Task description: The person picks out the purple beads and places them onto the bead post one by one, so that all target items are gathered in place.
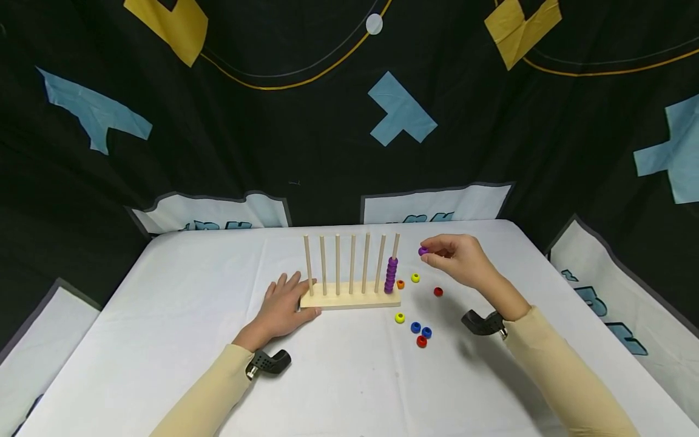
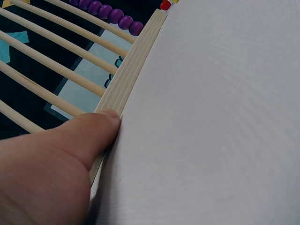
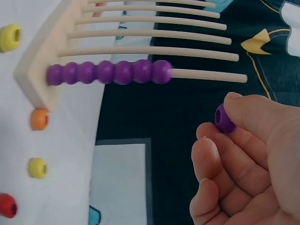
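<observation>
A wooden peg stand has a row of upright pegs. Several purple beads are stacked on its far-right peg; the other pegs are bare. At the stand's left end, my left hand grips the base, thumb along the front edge and index finger towards the back. The left wrist view shows that thumb against the wood. My right hand, raised to the right of the beaded peg, pinches one purple bead between thumb and index finger. This bead is apart from the peg's tip, its hole partly visible.
Loose beads lie on the white table right of the stand: an orange bead, yellow beads, blue beads and red beads. A dark curtain hangs behind the table.
</observation>
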`<state>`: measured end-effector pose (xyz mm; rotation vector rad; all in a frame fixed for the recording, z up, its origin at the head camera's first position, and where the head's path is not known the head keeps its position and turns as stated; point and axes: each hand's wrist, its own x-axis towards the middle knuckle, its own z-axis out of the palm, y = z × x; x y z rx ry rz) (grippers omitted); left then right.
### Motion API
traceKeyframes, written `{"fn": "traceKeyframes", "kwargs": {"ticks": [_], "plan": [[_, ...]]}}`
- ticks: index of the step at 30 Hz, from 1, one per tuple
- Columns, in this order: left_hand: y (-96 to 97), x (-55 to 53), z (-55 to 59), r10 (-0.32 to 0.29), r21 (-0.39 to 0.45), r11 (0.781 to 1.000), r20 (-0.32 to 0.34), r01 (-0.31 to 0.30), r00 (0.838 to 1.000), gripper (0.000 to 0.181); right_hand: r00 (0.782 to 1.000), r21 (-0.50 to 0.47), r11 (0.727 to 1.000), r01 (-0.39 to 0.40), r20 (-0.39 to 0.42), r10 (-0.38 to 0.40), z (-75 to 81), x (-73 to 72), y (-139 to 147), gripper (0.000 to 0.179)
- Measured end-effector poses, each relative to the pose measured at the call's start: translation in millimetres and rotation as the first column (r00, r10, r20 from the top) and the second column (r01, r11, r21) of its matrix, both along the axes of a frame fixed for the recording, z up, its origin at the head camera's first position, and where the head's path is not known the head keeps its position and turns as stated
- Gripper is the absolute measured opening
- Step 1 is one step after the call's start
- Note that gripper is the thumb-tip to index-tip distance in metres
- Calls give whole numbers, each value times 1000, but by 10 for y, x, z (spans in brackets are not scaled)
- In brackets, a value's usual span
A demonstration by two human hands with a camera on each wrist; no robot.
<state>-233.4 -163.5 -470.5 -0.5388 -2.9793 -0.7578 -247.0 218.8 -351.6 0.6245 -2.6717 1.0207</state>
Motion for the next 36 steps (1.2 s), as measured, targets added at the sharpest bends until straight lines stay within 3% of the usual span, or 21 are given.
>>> {"fn": "traceKeyframes", "kwargs": {"ticks": [15, 36], "plan": [[-10, 4, 13, 9, 9, 1000, 1, -9, 1000, 68, 999, -1, 1000, -27, -39, 27, 408, -157, -303, 27], [9, -4, -7, -1, 9, 1000, 4, 1, 1000, 67, 997, 14, 997, -70, -23, 71, 458, -186, -384, 28]]}}
